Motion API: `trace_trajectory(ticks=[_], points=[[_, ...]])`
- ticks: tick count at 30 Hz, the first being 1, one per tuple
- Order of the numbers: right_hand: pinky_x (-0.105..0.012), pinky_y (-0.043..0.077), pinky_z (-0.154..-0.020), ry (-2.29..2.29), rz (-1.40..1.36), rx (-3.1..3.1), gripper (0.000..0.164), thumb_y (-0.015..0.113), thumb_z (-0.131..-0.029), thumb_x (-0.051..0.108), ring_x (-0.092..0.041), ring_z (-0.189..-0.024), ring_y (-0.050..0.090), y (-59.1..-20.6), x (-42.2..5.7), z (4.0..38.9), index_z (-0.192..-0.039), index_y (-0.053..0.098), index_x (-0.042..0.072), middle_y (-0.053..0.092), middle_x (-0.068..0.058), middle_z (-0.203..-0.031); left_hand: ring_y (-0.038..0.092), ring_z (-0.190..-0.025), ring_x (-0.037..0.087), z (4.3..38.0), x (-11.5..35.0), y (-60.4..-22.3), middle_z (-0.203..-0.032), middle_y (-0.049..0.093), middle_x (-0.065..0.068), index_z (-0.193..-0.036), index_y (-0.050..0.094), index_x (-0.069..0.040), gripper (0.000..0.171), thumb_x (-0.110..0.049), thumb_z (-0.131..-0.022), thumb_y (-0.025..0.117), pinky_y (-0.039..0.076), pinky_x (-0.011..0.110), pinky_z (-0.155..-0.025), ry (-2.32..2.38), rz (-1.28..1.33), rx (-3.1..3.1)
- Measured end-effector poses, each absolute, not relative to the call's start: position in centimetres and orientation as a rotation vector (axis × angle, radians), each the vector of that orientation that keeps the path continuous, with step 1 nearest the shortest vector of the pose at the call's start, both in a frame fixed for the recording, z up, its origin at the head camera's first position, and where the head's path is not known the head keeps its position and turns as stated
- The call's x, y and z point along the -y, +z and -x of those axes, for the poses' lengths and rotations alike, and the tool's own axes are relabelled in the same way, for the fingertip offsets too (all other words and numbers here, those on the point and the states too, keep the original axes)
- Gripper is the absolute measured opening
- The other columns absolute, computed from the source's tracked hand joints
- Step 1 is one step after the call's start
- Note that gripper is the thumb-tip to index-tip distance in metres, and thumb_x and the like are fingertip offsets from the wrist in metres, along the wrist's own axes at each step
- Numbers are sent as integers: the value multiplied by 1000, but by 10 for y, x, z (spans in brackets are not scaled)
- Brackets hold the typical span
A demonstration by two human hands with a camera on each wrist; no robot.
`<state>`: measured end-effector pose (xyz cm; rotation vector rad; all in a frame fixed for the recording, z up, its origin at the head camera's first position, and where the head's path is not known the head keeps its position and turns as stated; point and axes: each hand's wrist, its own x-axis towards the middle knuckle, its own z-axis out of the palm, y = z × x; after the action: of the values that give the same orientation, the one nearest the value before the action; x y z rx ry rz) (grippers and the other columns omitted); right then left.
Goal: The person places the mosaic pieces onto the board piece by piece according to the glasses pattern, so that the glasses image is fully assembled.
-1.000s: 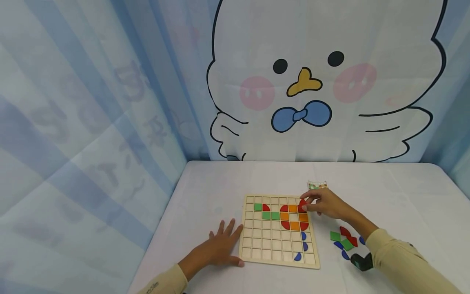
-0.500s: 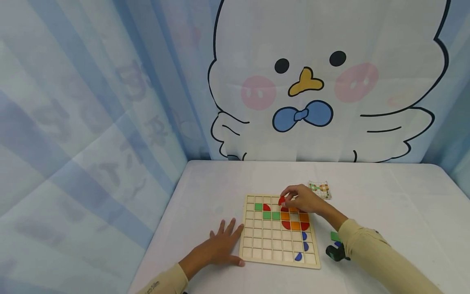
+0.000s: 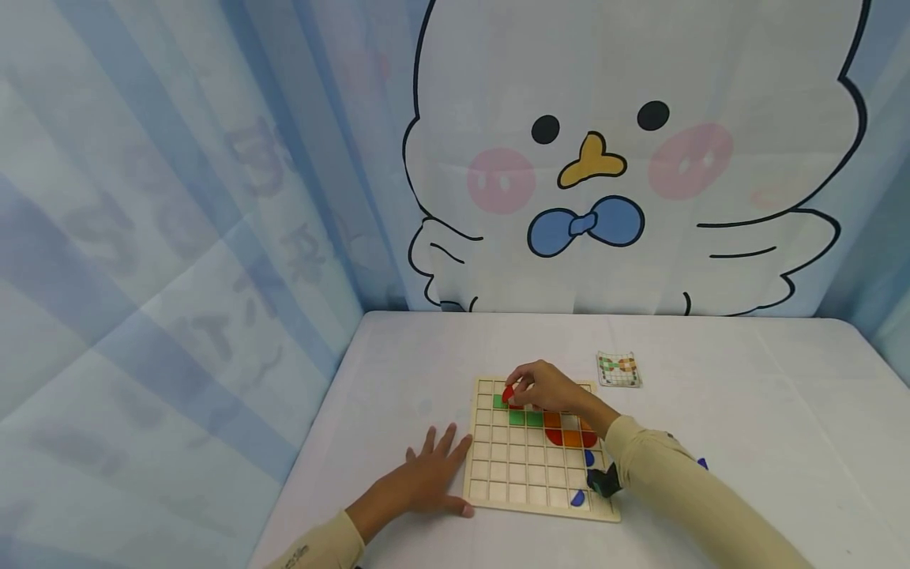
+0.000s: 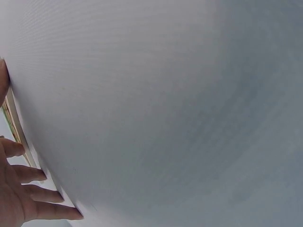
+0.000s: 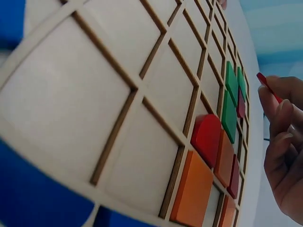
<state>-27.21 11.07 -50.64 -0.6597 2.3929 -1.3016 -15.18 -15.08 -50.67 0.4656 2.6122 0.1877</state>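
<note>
A wooden grid board (image 3: 498,474) lies on the white table. Above its far left part, my right hand (image 3: 550,387) pinches a red piece (image 5: 269,87) between thumb and fingers, raised off the grid. Beneath that hand sit green square tiles (image 3: 526,418); one red piece there is mostly covered. Orange squares (image 5: 191,189) and red rounded-corner pieces (image 5: 207,140) form a cluster farther right, partly hidden by my wrist. Along the board's right side lie blue half-round pieces (image 3: 578,498). My left hand (image 3: 429,474), fingers spread, rests on the table against the board's left edge.
A small pattern card (image 3: 618,370) lies behind the board's far right corner. Right of the board, my right sleeve (image 3: 682,482) hides most of the loose pieces; one blue piece (image 3: 702,463) peeks out. A printed curtain (image 3: 583,276) hangs behind the table.
My right hand has moved left over the board's far rows, carrying the red piece from the right corner toward the green tiles. The left hand stays in place.
</note>
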Motion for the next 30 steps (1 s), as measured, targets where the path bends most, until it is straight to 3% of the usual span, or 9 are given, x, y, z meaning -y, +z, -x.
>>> trace_trajectory(ticks=[9,18,30], points=[[-28,49,-68,-1192,670,-2510,20,77,-87,15,-12,-72,58,-513,-81,276,-105,73,9,68,2,-81,14,-152,50,152,152,-506,-169,15,14,-161,25,-25,109,-70,-74,73,31,75,-106,187,-482,-2610],[-26,45,-58,-1046,671,-2650,19,79,-84,18,-8,-63,56,-517,-66,274,-102,75,10,66,7,-74,16,-152,49,150,152,-502,-168,16,14,-160,26,-24,107,-70,-76,73,32,74,-107,183,-500,-2611],[-27,44,-58,-961,685,-2666,16,82,-83,21,-9,-67,56,-512,-64,276,-96,77,16,66,7,-77,16,-151,49,151,152,-505,-169,16,14,-161,25,-25,108,-71,-75,71,32,74,-106,160,-502,-2617]])
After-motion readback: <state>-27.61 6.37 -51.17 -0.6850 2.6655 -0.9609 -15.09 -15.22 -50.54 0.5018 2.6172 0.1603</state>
